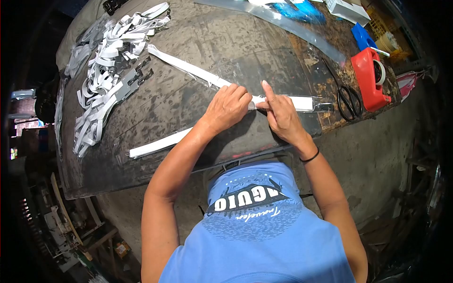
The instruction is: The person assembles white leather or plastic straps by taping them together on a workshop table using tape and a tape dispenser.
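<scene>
A long white strap (pixel 188 68) in clear plastic film runs across the dark tabletop, passing under both hands. My left hand (pixel 228 107) is closed, its fingers bunched on the middle of the strap. Beside it, my right hand (pixel 285 117) pinches the strap, with one finger raised and the others folded. To the right of that hand, the strap's flat end (pixel 302 103) shows inside the film, with a dark piece at the tip. Closer to my body lies another white strip (pixel 160 145), partly hidden by my left forearm.
Tangled white straps with dark clips (pixel 101 70) are heaped at the left. Black scissors (pixel 348 100) and a red tape dispenser (pixel 365 78) lie at the right. Clear plastic film (pixel 283 26) stretches along the back, near blue plastic (pixel 302 12) and a white box (pixel 348 10).
</scene>
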Demonstrator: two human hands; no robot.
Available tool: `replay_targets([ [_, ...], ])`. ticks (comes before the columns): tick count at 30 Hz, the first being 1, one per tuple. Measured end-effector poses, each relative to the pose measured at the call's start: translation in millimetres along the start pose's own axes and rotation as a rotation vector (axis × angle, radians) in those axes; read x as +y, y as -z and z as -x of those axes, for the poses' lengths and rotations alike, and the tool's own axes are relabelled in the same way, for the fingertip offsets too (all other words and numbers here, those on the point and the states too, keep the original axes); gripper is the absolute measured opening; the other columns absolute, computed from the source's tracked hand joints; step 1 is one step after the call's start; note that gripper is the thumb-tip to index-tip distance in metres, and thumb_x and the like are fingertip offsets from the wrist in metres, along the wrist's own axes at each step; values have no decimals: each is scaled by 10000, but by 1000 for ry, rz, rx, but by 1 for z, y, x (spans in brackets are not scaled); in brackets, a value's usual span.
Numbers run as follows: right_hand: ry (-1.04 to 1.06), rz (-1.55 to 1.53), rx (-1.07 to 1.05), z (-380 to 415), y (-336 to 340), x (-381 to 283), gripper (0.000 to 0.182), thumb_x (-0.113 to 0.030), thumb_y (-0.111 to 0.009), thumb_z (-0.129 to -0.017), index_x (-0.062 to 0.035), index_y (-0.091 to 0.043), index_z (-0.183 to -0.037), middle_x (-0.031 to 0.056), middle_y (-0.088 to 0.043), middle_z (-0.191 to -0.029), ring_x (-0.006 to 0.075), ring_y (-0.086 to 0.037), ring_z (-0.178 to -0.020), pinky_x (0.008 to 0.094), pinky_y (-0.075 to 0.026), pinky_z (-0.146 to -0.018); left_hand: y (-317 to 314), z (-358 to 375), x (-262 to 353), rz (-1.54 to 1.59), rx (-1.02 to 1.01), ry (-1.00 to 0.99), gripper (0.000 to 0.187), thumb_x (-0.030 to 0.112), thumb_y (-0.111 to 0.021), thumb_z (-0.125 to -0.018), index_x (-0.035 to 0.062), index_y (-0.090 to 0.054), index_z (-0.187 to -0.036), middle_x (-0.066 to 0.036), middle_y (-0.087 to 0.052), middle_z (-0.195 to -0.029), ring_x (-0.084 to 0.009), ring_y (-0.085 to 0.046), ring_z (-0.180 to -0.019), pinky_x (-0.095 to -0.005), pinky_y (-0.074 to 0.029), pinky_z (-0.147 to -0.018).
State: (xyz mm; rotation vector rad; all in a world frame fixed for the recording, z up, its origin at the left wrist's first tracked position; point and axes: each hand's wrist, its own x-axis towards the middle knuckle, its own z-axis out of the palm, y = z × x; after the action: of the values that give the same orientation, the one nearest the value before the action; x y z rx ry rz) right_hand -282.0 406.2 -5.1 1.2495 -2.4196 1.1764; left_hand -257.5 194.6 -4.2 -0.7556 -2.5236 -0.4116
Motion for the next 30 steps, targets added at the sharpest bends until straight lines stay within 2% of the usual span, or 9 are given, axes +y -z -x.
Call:
replay_targets([
  [5,-17,-74,7,-1,-1,6,754,68,-545,-796,-17,-286,-1500,44,-706,-940,250,-616,-921,386,-428,-881,1,-2,-2,34,-65,10,120,68,-649,-727,80,-547,-790,-61,-524,-812,-248,-541,-761,-376,-424,-646],
  [7,-210,-236,-3,-1,-2,5,765,24,-570,-799,-27,-281,-1505,39,-700,-982,255,-597,-930,385,-417,-893,2,-4,-2,69,-80,27,119,60,-649,-730,75,-554,-799,-64,-545,-838,-254,-551,-776,-382,-436,-656],
  [10,-312,-216,0,-7,-4,-3,790,-24,-603,-794,-61,-282,-1514,16,-689,-1026,244,-571,-941,395,-398,-907,2,-3,0,186,-17,64,114,37,-645,-746,63,-570,-828,-72,-584,-909,-274,-569,-817,-394,-458,-688],
  [16,-223,-26,-1,-12,-18,-1,821,-57,-636,-778,-119,-294,-1522,-24,-655,-1000,231,-554,-944,409,-381,-898,2,-2,-3,237,-26,96,128,28,-651,-762,56,-568,-856,-80,-590,-947,-296,-569,-837,-409,-460,-713],
  [20,-228,-16,3,-13,-20,-3,823,-55,-637,-770,-130,-304,-1519,-5,-643,-1001,230,-557,-960,404,-381,-898,3,-2,-8,298,-34,86,200,-31,-661,-727,43,-555,-880,-109,-585,-968,-335,-577,-849,-421,-465,-706],
  [23,-249,-36,42,-12,-22,1,829,-60,-646,-762,-125,-307,-1516,18,-642,-1019,218,-568,-941,403,-380,-899,3,-3,-9,321,-39,90,211,-24,-672,-722,43,-553,-883,-111,-583,-974,-336,-577,-867,-421,-467,-719],
  [25,-332,-335,92,-12,-20,3,829,-72,-655,-762,-108,-306,-1512,36,-638,-1027,204,-578,-906,397,-380,-896,3,-3,-9,332,-42,100,215,-21,-677,-720,43,-553,-884,-112,-582,-975,-336,-576,-874,-422,-467,-725],
  [27,-307,-269,79,-12,-17,0,832,-83,-663,-762,-103,-303,-1512,26,-639,-1018,197,-579,-888,392,-380,-895,3,-4,-8,317,-17,101,161,39,-670,-764,69,-545,-861,-77,-573,-941,-309,-559,-837,-409,-457,-717],
  [30,-284,-185,59,-14,-18,-3,836,-99,-671,-763,-102,-302,-1513,0,-642,-988,186,-577,-865,383,-379,-894,4,-4,-8,319,-28,102,159,49,-678,-764,70,-550,-857,-74,-574,-937,-304,-561,-837,-411,-458,-721],
])
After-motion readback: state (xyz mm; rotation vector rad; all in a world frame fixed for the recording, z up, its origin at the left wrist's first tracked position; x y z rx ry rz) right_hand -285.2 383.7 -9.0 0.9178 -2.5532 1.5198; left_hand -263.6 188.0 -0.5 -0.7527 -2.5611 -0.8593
